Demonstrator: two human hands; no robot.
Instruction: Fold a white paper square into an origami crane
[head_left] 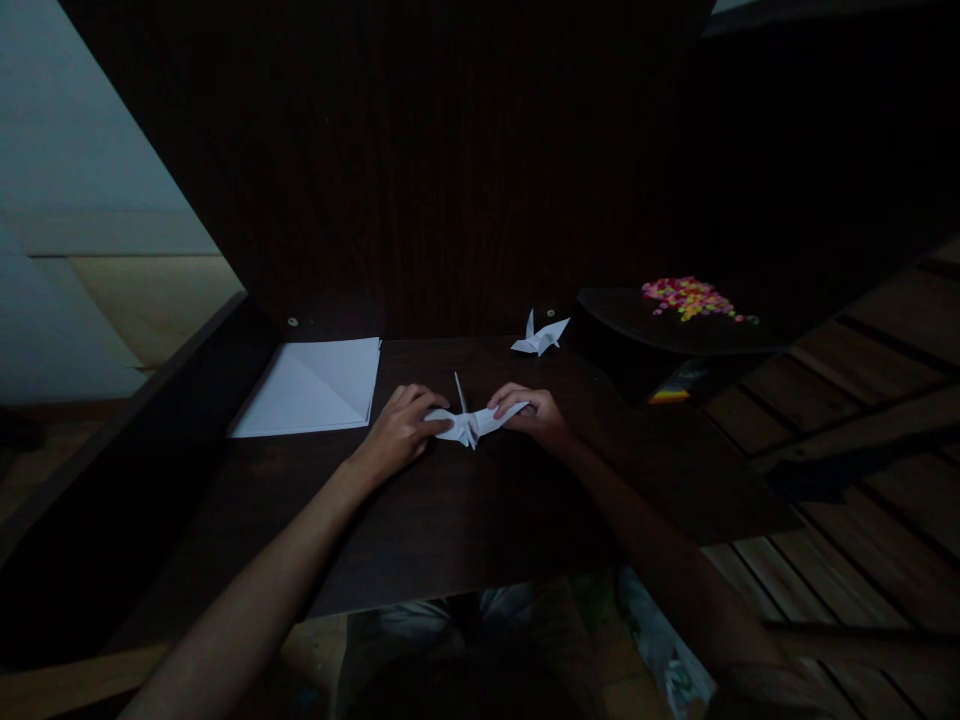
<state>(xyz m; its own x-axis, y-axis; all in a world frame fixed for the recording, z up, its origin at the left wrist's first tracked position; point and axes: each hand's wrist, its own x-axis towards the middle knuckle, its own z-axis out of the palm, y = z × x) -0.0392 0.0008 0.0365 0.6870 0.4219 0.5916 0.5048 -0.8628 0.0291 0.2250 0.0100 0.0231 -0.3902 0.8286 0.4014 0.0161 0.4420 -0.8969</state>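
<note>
Between my two hands is a white origami crane (469, 425), its wings spread to both sides and a thin point sticking up from its middle. My left hand (405, 425) pinches the left wing between thumb and fingers. On the other side, my right hand (534, 412) grips the right wing, with the fingers on top and the wing tip showing past them. A second white paper crane (541, 338) stands on the dark wooden desk (450, 530), beyond my right hand and touched by neither.
White square sheets of paper (311, 385) with crease lines lie stacked on the left. A small raised shelf (622, 310) at the right bears a heap of colourful small pieces (694, 298). A dark upright panel (420, 180) closes the desk's back; a side board (150, 420) edges its left.
</note>
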